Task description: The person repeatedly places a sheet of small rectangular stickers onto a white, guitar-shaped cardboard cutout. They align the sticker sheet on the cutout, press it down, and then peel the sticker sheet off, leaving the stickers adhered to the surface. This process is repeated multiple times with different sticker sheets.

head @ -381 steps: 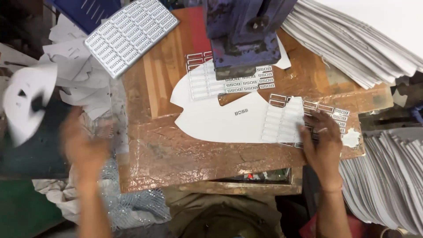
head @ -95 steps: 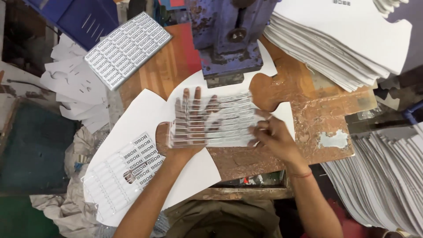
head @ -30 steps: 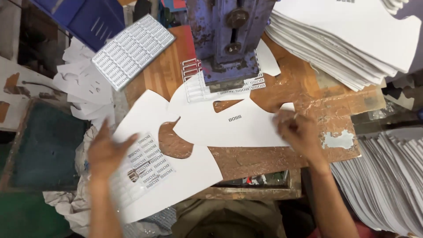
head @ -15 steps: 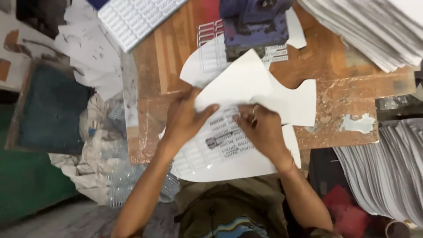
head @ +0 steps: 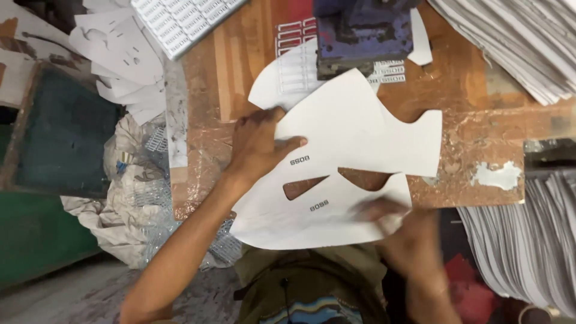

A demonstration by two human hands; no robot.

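Two white die-cut card pieces lie overlapped on the wooden work table (head: 474, 126). My left hand (head: 259, 144) presses on the left edge of the upper card piece (head: 360, 132), fingers spread over it. My right hand (head: 393, 219), blurred by motion, is on the right end of the lower card piece (head: 288, 222) near the table's front edge; whether it pinches the card I cannot tell. A punched white sheet with rows of small cut-outs (head: 288, 72) lies under the cards, below the blue press machine (head: 363, 30).
Tall stacks of white card sheets (head: 516, 42) stand at the back right, with another stack (head: 522, 240) at the right. A perforated label sheet (head: 180, 21) and card scraps (head: 120, 54) lie at the back left. A dark green bin (head: 66, 132) and crumpled waste sit left.
The view has shifted. The punched label sheet that was under my hands is gone from the front, and a second plain white card now lies there. My right hand has slid to its right end.
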